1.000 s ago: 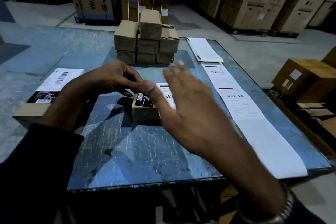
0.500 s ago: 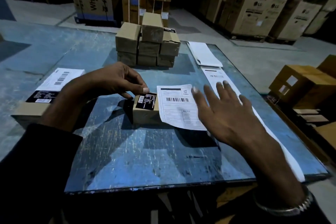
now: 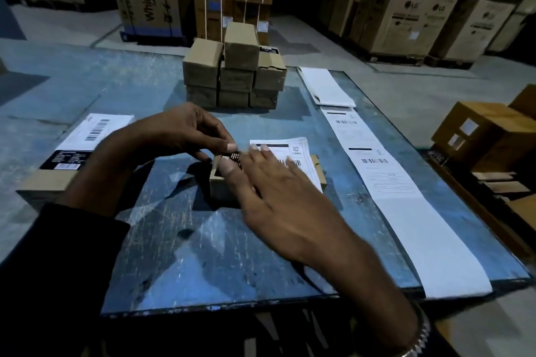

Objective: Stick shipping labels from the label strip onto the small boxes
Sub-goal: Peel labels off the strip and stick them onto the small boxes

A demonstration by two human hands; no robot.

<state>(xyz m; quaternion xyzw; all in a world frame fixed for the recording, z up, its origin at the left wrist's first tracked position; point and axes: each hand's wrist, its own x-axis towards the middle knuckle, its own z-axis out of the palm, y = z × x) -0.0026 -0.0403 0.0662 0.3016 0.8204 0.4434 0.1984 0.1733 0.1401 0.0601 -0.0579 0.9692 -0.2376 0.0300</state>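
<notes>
A small brown box [image 3: 222,193] with a black sticker on top sits mid-table. A white shipping label [image 3: 293,151] lies over its top and runs off to the right. My left hand [image 3: 174,136] grips the box's top left edge with curled fingers. Over the label lies my right hand [image 3: 278,191], its straight fingers flat and its thumb pressing the box top. The label strip [image 3: 377,171] runs along the table's right side, two printed labels showing above bare backing. A stack of small plain boxes [image 3: 235,72] stands at the back.
A longer box [image 3: 58,180] with a label stuck on top lies at the left edge. Folded label stock [image 3: 327,87] sits at the strip's far end. The blue metal table [image 3: 203,264] ends near me. Cartons [image 3: 487,136] stand on the floor to the right.
My right hand swept right across the label to its edge, then came back left and now lies over the box top. My left hand has stayed on the box.
</notes>
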